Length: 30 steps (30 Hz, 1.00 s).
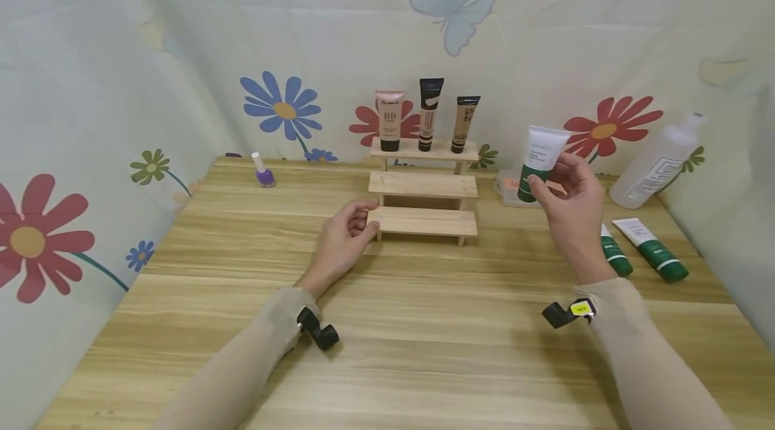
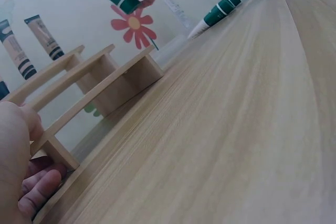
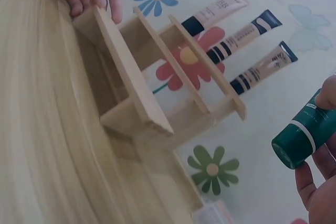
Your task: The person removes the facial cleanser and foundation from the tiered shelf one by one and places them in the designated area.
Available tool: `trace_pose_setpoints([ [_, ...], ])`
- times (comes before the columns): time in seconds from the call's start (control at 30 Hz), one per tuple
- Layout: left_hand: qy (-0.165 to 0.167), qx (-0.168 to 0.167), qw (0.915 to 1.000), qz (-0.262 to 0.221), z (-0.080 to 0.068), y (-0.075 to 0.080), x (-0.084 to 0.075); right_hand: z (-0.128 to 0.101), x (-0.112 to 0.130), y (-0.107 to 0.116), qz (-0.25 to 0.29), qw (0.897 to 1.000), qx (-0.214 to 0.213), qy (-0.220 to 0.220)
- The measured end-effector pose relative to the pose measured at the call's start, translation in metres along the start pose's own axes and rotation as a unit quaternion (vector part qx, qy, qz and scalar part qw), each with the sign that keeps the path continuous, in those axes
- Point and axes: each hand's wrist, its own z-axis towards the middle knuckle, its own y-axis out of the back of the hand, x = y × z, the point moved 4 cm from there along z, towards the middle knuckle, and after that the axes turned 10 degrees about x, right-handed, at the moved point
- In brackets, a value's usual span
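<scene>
A three-step wooden rack point(image 1: 424, 184) stands near the back of the table. My left hand point(image 1: 346, 236) grips the left end of its lowest step, with fingers and thumb around the board in the left wrist view. In my right hand point(image 1: 575, 204) a white and green tube point(image 1: 541, 159) is held upright, cap down, above the table to the right of the rack. Along the top step stand a pink BB cream tube point(image 1: 390, 122), a black-topped beige tube point(image 1: 429, 117) and a smaller gold-beige tube point(image 1: 463, 126). The two lower steps are bare.
Two more white and green tubes lie at the right, one green tube point(image 1: 656, 254) in full sight, the other point(image 1: 616, 255) partly behind my right wrist. Behind them stands a white bottle point(image 1: 654, 164). A clear plastic box point(image 1: 510, 189) sits beside the rack; purple nail polish point(image 1: 264, 173) stands at left.
</scene>
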Motion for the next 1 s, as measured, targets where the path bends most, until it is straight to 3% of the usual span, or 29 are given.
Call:
trace_pose_setpoints([
  [0.3, 0.003, 0.001, 1.0000, 0.001, 0.000, 0.001, 0.002, -0.022, -0.020, 0.027, -0.062, 0.997, -0.015, -0.034],
  [0.53, 0.002, -0.001, 1.0000, 0.002, 0.000, 0.001, 0.002, -0.034, -0.033, 0.036, -0.067, 0.997, -0.019, -0.038],
  [0.77, 0.003, -0.001, 1.0000, 0.006, 0.000, -0.001, 0.003, -0.048, -0.050, 0.043, -0.079, 0.993, -0.013, -0.087],
  [1.0, -0.003, -0.002, 1.0000, -0.002, -0.001, -0.001, 0.001, -0.063, -0.066, 0.046, -0.094, 0.990, 0.000, -0.102],
])
